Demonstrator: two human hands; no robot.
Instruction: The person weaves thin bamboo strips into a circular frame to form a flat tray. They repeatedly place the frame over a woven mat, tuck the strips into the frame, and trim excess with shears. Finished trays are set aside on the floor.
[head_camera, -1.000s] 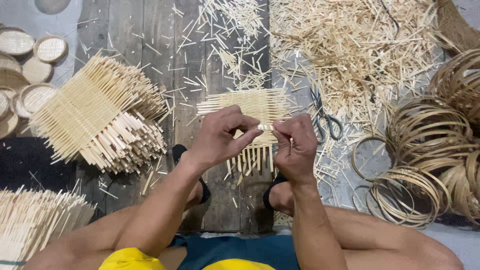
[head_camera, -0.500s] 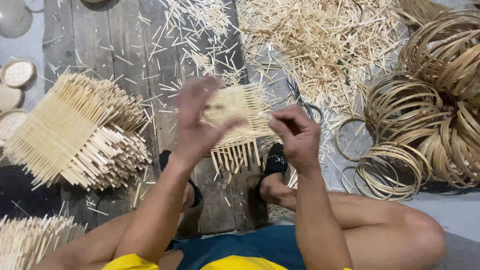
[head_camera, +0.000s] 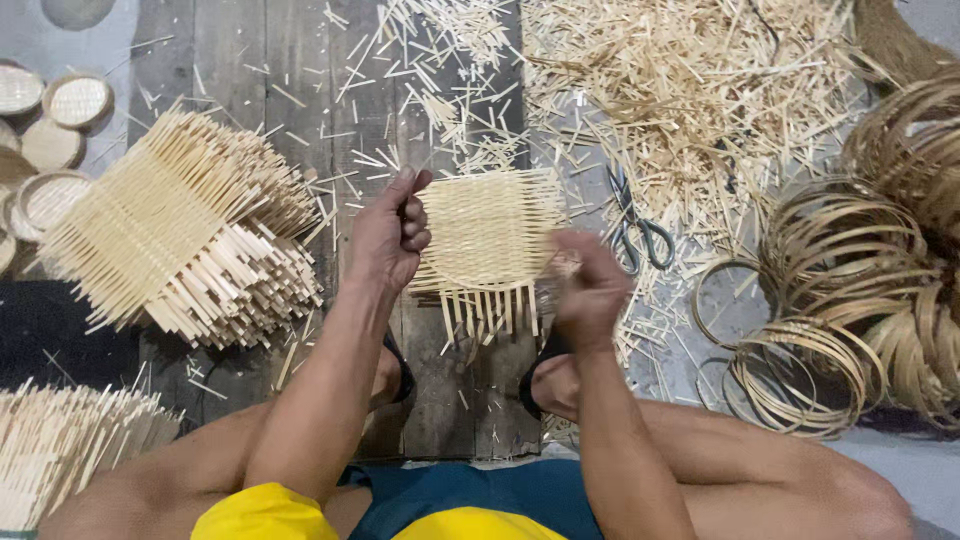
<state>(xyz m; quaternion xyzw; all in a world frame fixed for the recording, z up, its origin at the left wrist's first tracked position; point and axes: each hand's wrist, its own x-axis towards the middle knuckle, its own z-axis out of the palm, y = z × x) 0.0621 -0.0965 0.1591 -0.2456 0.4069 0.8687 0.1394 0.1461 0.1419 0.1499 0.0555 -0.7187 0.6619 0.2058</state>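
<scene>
Here the left hand (head_camera: 388, 238) reaches forward from a long, nearly straight forearm and closes on the left edge of a small woven bamboo mat (head_camera: 490, 240), thumb up along the edge and fingers curled against the weave. The mat is held above the wooden floor planks (head_camera: 240, 80), roughly flat to the camera, with its loose strip ends hanging down toward the person's knees. The right hand (head_camera: 590, 290) is at the mat's lower right corner, blurred, the back of the hand toward the camera and the fingers bunched; whether it actually pinches a strip or the mat edge cannot be told. Both forearms rise from the lap and converge on the mat. To the left lies a stack of finished woven mats (head_camera: 180, 240). Scissors (head_camera: 640, 225) rest on the floor just right of the mat, below a heap of bamboo slivers (head_camera: 700, 90), and coiled bamboo hoops (head_camera: 850, 300) sit farther right
</scene>
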